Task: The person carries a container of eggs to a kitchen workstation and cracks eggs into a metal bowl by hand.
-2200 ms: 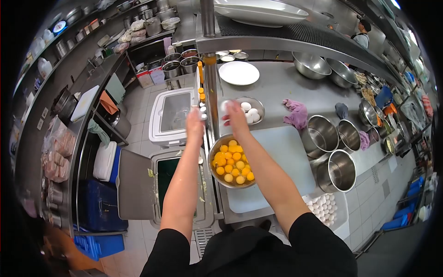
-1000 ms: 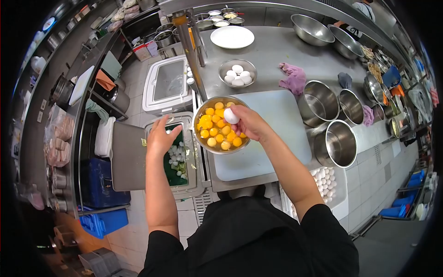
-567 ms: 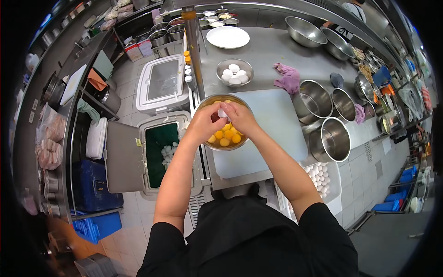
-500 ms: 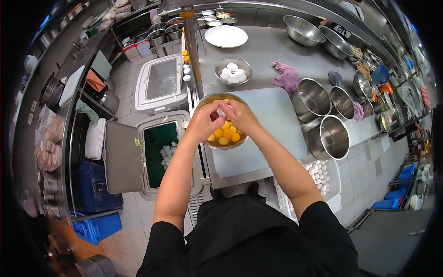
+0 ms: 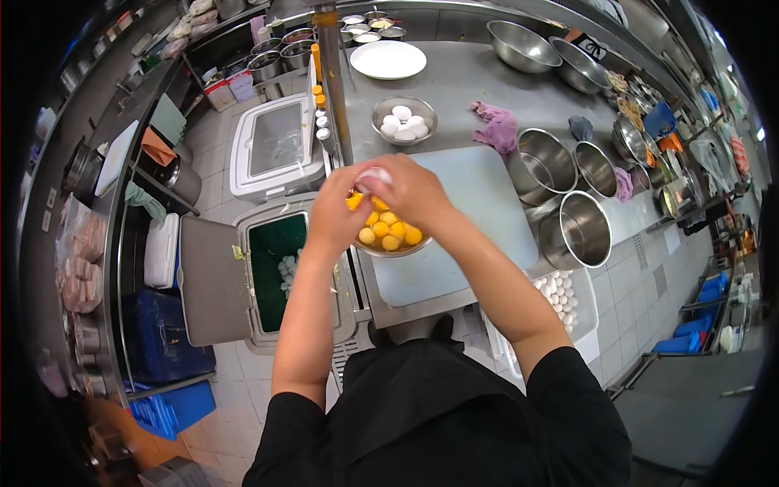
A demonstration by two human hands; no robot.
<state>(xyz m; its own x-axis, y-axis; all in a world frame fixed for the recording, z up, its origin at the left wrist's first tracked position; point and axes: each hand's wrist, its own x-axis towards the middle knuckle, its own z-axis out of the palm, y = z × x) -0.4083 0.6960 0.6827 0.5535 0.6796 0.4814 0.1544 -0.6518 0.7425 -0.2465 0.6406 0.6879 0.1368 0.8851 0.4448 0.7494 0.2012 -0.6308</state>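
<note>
A white eggshell (image 5: 374, 176), blurred by motion, is held between my two hands over a metal bowl (image 5: 380, 252) of raw eggs. My left hand (image 5: 337, 209) closes on its left side, and my right hand (image 5: 412, 191) curls round its right side. An orange yolk (image 5: 355, 200) shows close to my left fingers. Below lie several loose yolks (image 5: 389, 230) in clear egg white. The bowl's far rim is hidden by my hands. Just beyond stands a smaller metal bowl (image 5: 404, 140) of whole white eggs (image 5: 401, 112).
Right of the bowl lies a pale cutting board (image 5: 471, 211), with steel pots (image 5: 574, 230) beside it. A tub of eggs (image 5: 583, 312) sits lower right. At left, an open bin (image 5: 260, 243) holds eggshells. A metal post (image 5: 331, 89) rises at the counter's left edge.
My hands have risen slightly away from the yolks, and the shell between them has turned and blurred. An orange yolk now shows by my left fingers. The whole view has shifted slightly.
</note>
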